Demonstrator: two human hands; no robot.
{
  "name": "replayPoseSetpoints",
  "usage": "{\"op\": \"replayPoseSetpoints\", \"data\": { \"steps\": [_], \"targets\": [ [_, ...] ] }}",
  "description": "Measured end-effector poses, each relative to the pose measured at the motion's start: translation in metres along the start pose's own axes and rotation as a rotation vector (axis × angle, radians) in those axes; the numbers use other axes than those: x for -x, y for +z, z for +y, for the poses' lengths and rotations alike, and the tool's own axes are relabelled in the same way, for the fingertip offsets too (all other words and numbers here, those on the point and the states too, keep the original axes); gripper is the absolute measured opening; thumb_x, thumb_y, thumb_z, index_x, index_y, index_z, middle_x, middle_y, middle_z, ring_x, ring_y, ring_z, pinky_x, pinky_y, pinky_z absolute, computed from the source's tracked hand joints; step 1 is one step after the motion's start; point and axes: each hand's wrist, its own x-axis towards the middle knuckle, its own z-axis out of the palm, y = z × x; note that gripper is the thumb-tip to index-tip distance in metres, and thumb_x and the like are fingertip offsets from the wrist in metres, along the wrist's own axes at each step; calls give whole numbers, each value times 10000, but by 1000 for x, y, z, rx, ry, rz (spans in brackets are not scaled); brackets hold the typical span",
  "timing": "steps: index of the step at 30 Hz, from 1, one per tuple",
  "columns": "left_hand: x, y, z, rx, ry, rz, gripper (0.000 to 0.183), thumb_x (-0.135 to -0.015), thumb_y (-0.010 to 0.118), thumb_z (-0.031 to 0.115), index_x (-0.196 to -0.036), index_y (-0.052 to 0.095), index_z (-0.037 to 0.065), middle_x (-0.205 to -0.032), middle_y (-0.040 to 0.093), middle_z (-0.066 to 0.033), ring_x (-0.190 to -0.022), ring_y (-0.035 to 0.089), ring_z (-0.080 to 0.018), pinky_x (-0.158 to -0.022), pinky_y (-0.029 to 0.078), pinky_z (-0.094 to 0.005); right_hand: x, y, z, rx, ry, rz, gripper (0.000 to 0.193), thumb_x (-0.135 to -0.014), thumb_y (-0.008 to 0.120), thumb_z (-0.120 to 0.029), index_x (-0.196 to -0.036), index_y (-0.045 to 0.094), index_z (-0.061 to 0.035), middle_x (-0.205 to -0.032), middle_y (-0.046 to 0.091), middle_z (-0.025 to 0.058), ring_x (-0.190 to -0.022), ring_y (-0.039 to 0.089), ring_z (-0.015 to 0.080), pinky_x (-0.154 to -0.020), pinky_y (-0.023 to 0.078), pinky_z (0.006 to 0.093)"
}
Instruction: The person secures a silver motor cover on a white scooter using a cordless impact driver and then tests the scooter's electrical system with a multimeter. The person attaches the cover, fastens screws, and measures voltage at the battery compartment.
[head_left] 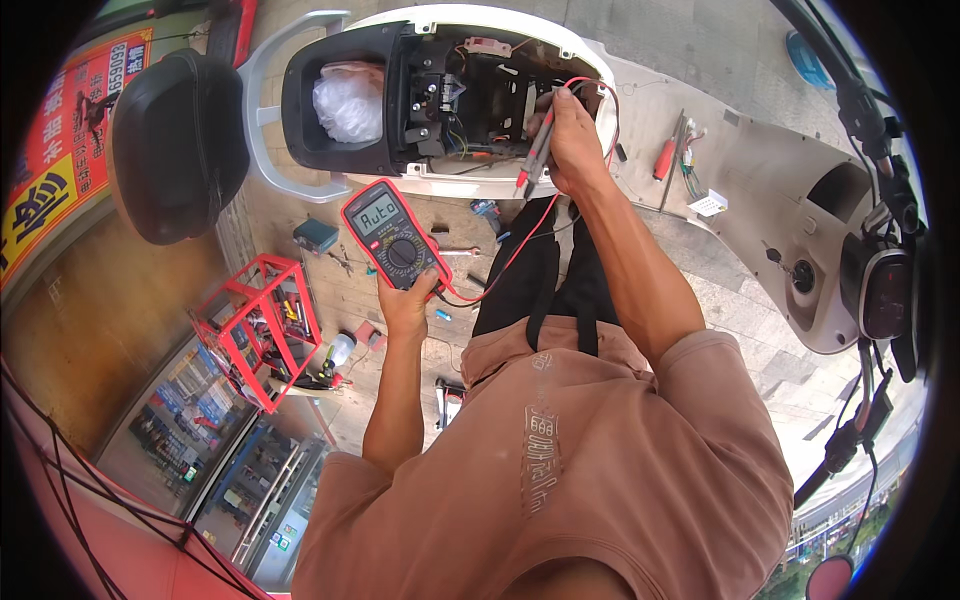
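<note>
My left hand (pixel 408 305) grips the lower end of a red and grey multimeter (pixel 402 247), its lit display facing up at me. Two test probes (pixel 537 158), one red and one black, are held together in my right hand (pixel 577 145), tips pointing down toward me. Their red and black leads run back to the meter. That hand is over the right end of an open scooter body (pixel 440 185), whose seat is off. Inside the bay are a black electrical part (pixel 432 92) and wires. A clear plastic bag (pixel 349 102) sits in the black compartment on its left.
A red tool rack (pixel 262 330) stands at left, below a black top box (pixel 178 147). Loose on the ground lie a cordless drill (pixel 487 214), a wrench (pixel 458 252) and a red-handled screwdriver (pixel 664 158). The scooter's front panel (pixel 780 225) and handlebar rise at right.
</note>
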Motion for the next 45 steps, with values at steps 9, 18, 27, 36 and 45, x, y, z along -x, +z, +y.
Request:
{"op": "replayPoseSetpoints", "data": {
  "steps": [9, 18, 27, 36, 45],
  "targets": [
    [-18, -12, -3, -52, -63, 58, 513, -721, 678, -99, -1186, 509, 31, -1007, 601, -34, -841, 612, -133, -767, 532, -283, -105, -19, 87, -264, 103, 111, 182, -960, 565, -201, -1090, 530, -79, -933, 638, 90, -778, 628, 179, -568, 528, 296],
    [-35, -10, -4, -84, -67, 26, 575, -689, 716, -58, -1205, 475, 21, -1001, 586, -46, -791, 605, -135, -677, 531, -269, -142, -29, 133, -302, 118, 173, 229, -939, 571, -122, -1137, 545, -9, -969, 627, 96, -850, 620, 190, -647, 558, 302],
    [-47, -9, 0, -151, -84, -65, 566, -701, 614, -66, -1245, 480, 10, -1044, 589, -54, -860, 607, -149, -781, 525, -291, -161, -10, 129, -266, 47, 365, 295, -988, 503, -248, -983, 623, 22, -934, 650, 102, -782, 641, 162, -642, 574, 296],
    [-56, -7, -3, -160, -66, -113, 562, -724, 660, -24, -1255, 476, -10, -1038, 600, -54, -883, 608, -151, -805, 517, -293, -168, -16, 135, -228, 58, 445, 253, -954, 563, -220, -928, 616, 25, -872, 651, 97, -711, 640, 162, -565, 565, 293],
    [-58, -4, -5, -155, -97, -94, 560, -712, 686, -20, -1238, 495, -4, -1046, 612, -54, -889, 616, -156, -809, 520, -305, -167, -15, 134, -218, 162, 453, 202, -926, 606, -163, -931, 612, 38, -885, 650, 111, -712, 643, 180, -557, 566, 294]
  ]
}}
